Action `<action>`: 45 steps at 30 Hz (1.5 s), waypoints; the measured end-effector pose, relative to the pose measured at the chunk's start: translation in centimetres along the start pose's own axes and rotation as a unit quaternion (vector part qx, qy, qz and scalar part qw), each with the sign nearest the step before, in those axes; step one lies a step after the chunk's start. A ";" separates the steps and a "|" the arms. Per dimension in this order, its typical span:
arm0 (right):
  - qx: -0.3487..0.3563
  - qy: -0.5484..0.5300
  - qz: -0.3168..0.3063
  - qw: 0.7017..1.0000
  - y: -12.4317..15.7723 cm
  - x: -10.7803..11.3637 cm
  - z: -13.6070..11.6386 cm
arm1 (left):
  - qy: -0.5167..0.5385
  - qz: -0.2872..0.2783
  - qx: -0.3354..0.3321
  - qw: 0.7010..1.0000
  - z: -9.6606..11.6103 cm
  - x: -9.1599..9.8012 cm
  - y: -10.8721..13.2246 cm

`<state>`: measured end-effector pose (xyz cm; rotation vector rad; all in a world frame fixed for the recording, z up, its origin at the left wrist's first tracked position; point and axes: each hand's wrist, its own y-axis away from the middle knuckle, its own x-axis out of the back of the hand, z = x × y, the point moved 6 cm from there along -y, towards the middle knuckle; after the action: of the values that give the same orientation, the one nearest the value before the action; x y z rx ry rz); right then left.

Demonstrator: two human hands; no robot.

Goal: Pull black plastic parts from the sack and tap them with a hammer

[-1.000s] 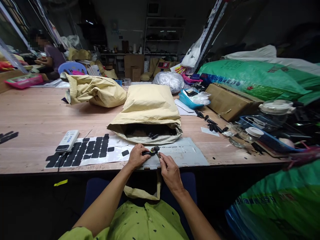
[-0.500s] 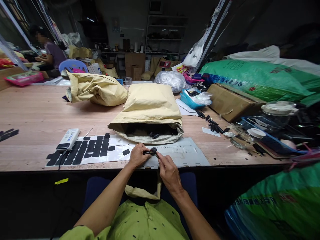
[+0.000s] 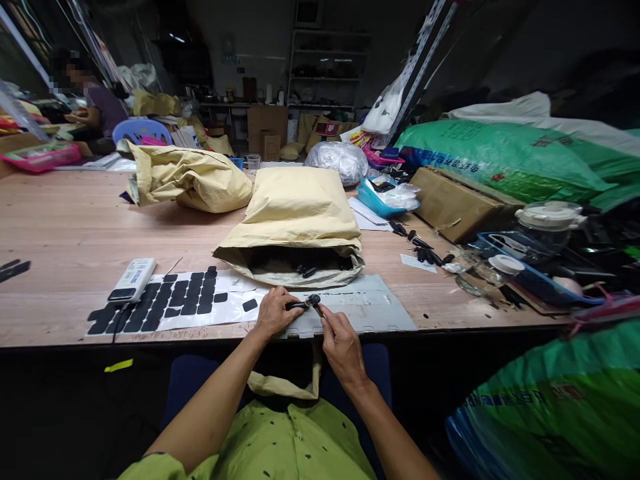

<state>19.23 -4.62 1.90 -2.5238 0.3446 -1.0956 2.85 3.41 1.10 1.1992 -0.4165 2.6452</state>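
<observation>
My left hand (image 3: pixel 275 311) is closed around one end of a small black rod-like part (image 3: pixel 299 305) with a knobbed head pointing right. In my right hand (image 3: pixel 343 345) is a thin metal tool (image 3: pixel 319 311), pinched with the fingers and its tip at the part's head. Its exact kind is too small to tell. Both hands are over a grey board (image 3: pixel 365 313) at the table's front edge. Just beyond them lies a beige sack (image 3: pixel 305 200), its mouth facing me, with black parts (image 3: pixel 311 271) inside.
Left of my hands, black rounded stickers (image 3: pixel 190 293) lie on white sheets, beside a white device (image 3: pixel 134 280). A second beige sack (image 3: pixel 200 177) is behind. Black parts (image 3: pixel 427 252), a cardboard box (image 3: pixel 460 203) and a jar (image 3: pixel 549 227) stand right. Another person (image 3: pixel 100 107) sits far left.
The head of the black part has shifted slightly right and now shows at a different angle. My right hand has moved a little right with the tool. The whole view has shifted slightly.
</observation>
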 end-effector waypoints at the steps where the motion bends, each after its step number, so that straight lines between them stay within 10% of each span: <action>1: -0.001 -0.002 0.010 1.000 -0.2 0.2 0.3 | 0.002 0.000 0.001 1.000 0.0 0.0 0.0; 13: -0.029 0.244 0.029 0.969 -6.4 1.0 6.3 | 0.019 -0.017 0.012 1.000 0.4 0.6 0.2; 28: -0.046 0.275 0.051 0.959 -6.3 0.7 6.5 | 0.008 0.004 -0.026 1.000 0.9 0.7 0.1; 32: -0.060 0.275 0.042 0.959 -6.3 0.7 6.5 | 0.055 0.024 -0.122 0.991 3.3 0.8 3.4; 37: -0.070 0.275 0.038 0.958 -6.4 0.8 6.5 | 0.056 -0.109 -0.241 0.963 5.1 -1.8 10.2; 45: -0.066 0.278 0.040 0.957 -6.3 0.8 6.4 | -0.156 -0.276 0.031 0.948 -2.4 -5.4 11.1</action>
<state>24.95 2.30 1.09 -2.2378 0.6784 -1.7919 1.32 -6.62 -6.34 1.4976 -0.0254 2.0119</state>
